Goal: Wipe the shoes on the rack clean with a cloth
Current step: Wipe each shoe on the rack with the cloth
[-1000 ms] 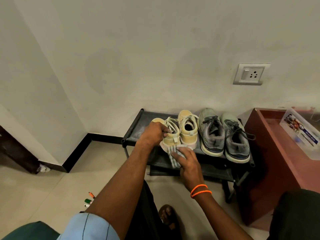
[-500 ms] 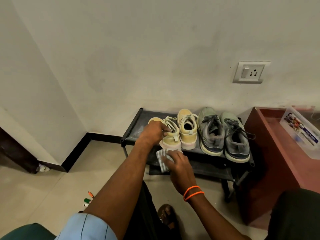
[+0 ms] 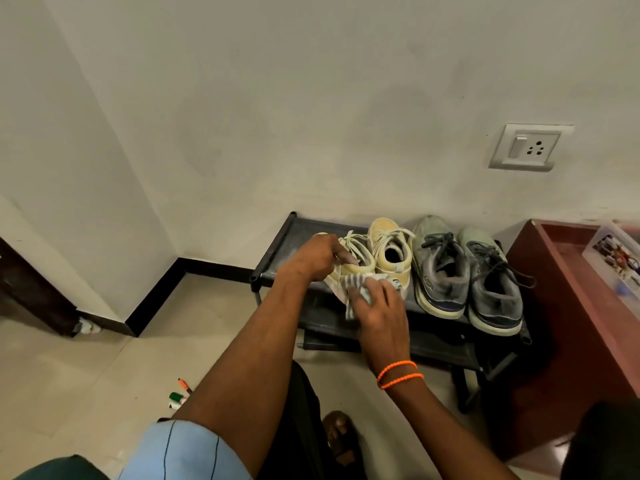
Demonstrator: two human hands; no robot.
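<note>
A low black shoe rack [image 3: 287,237] stands against the wall. On its top shelf sit a cream pair and a grey pair. My left hand [image 3: 320,256] grips the left cream shoe [image 3: 356,259] by its collar, tilting its heel toward me. With my right hand [image 3: 377,306] I press a grey-and-white striped cloth [image 3: 353,289] against that shoe's heel. The right cream shoe [image 3: 391,254] stands beside it. The grey shoes [image 3: 440,268] [image 3: 491,282] stand to the right, untouched.
A red-brown wooden cabinet [image 3: 554,289] with a clear plastic box [image 3: 616,261] on it stands right of the rack. Markers [image 3: 180,396] lie on the tiled floor at lower left. A wall socket [image 3: 530,147] is above. My sandalled foot [image 3: 341,441] is below the rack.
My right hand slid the cloth left under the shoe, then back right and up onto its heel. My left hand keeps hold of the cream shoe.
</note>
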